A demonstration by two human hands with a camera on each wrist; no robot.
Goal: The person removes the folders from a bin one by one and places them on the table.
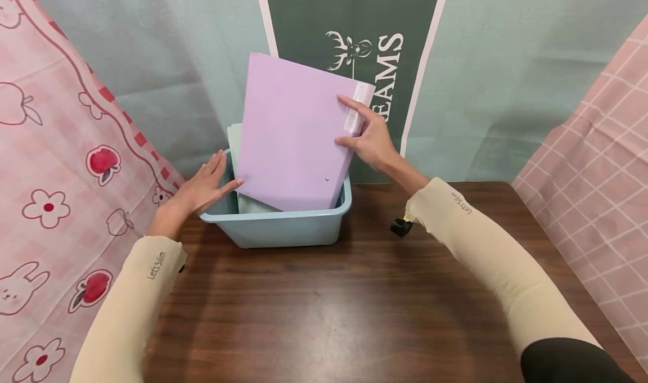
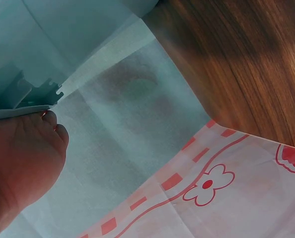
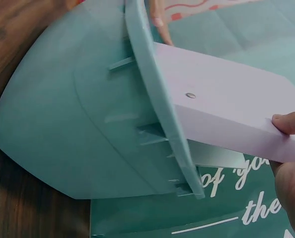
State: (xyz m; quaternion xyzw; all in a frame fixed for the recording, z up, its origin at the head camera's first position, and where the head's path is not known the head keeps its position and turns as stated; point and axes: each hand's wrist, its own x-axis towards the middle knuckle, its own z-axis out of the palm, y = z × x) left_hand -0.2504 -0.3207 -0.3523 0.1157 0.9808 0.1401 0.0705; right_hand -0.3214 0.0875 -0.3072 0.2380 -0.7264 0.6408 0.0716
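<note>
A lilac ring binder point(image 1: 293, 130) leans at a tilt in a blue plastic tub point(image 1: 283, 231), its lower end inside and its upper part above the rim. My right hand point(image 1: 373, 138) pinches the binder's spine side, with the thumb point(image 3: 289, 122) on the cover. Over the tub's left rim lies my left hand point(image 1: 202, 186), fingers straight and thumb stretched to the binder's left edge. Whether that thumb presses the binder I cannot tell. Behind the binder stands a pale green folder-like item point(image 1: 234, 138), mostly hidden.
The tub stands at the back of a brown wooden table point(image 1: 324, 310), against a green curtain point(image 1: 506, 90) with white lettering. Pink patterned cloth point(image 1: 61, 203) hangs on the left, and pink checked cloth point(image 1: 597, 141) on the right.
</note>
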